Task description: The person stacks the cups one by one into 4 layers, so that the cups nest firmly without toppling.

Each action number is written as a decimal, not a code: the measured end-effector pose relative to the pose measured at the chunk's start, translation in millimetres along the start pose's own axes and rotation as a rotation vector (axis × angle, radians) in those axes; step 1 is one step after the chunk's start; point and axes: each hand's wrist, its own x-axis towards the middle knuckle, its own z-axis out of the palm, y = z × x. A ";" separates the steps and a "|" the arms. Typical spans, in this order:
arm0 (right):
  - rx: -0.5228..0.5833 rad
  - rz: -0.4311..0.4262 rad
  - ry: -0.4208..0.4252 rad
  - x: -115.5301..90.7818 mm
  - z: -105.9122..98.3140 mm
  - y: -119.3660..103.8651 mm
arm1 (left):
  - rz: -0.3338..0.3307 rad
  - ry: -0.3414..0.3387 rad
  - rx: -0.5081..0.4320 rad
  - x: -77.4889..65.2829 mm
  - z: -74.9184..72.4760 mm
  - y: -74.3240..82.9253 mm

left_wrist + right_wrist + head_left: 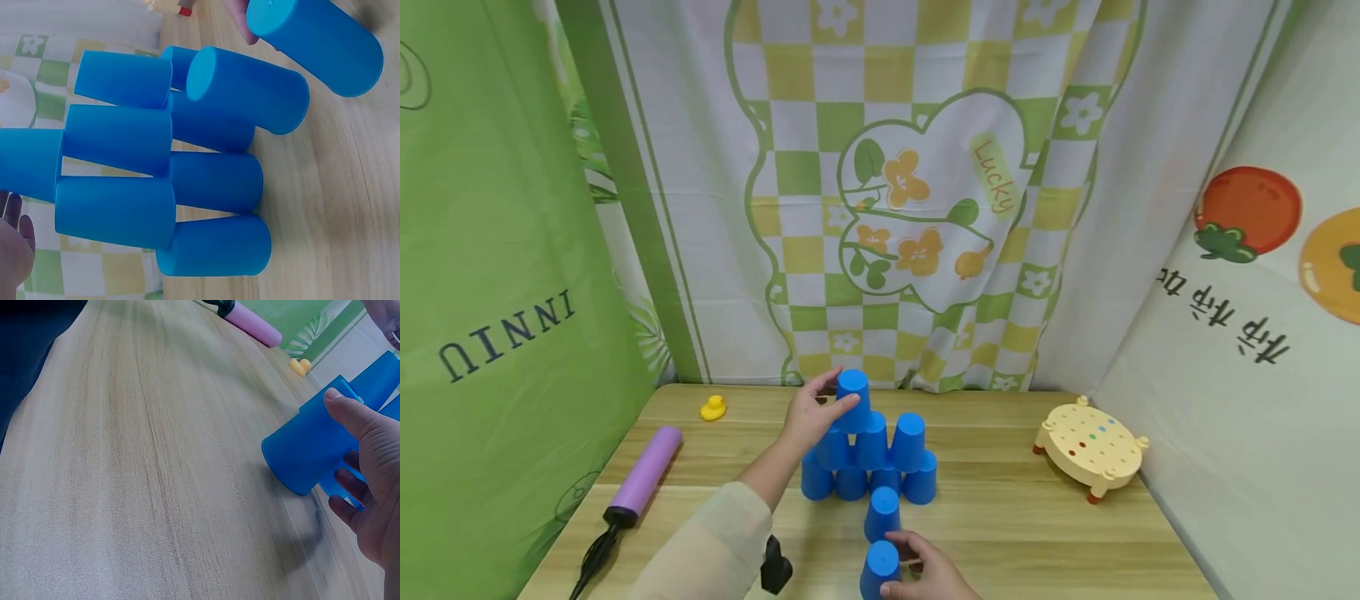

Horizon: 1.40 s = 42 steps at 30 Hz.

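Note:
Blue cups (851, 483) stand upside down in a stacked pyramid: several at the bottom, three above, one top cup (853, 392). My left hand (808, 417) is at that top cup, thumb before it and fingers beside it. The left wrist view shows this hand (14, 247) with fingers spread and a gap between thumb and cup. Nearer me, my right hand (928, 571) holds another blue cup (880, 570) between thumb and fingers; the thumb lies on its side in the right wrist view. One more upside-down cup (882, 514) stands between this one and the pyramid.
A purple hand pump (645, 472) with a black end lies at the left. Behind it sits a yellow rubber duck (713, 408). A cream round footed board (1092, 446) stands at the right. Curtains (925, 350) hang behind the wooden table (1015, 533).

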 end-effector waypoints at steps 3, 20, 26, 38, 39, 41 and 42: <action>0.003 0.004 -0.002 0.8 0.9 0.6 | -0.003 -0.002 -0.001 0.0 -1.5 -2.8; 0.006 -0.060 0.006 -4.2 -12.2 -5.5 | -0.010 0.008 -0.027 -10.9 -18.5 -16.4; -0.015 -0.089 0.052 -11.7 -34.3 -23.9 | -0.031 0.036 -0.024 -22.7 -30.2 -24.2; -0.131 -0.246 0.264 -16.4 -71.6 -68.4 | -0.077 0.062 -0.070 -53.3 -39.4 -41.0; -0.137 -0.256 0.276 -16.2 -74.5 -71.7 | -0.080 0.066 -0.076 -55.7 -39.4 -42.1; -0.149 -0.269 0.302 -16.2 -80.5 -78.5 | -0.085 0.074 -0.084 -60.8 -39.0 -44.2; -0.157 -0.277 0.312 -16.1 -83.8 -81.9 | -0.091 0.078 -0.088 -63.6 -38.7 -45.2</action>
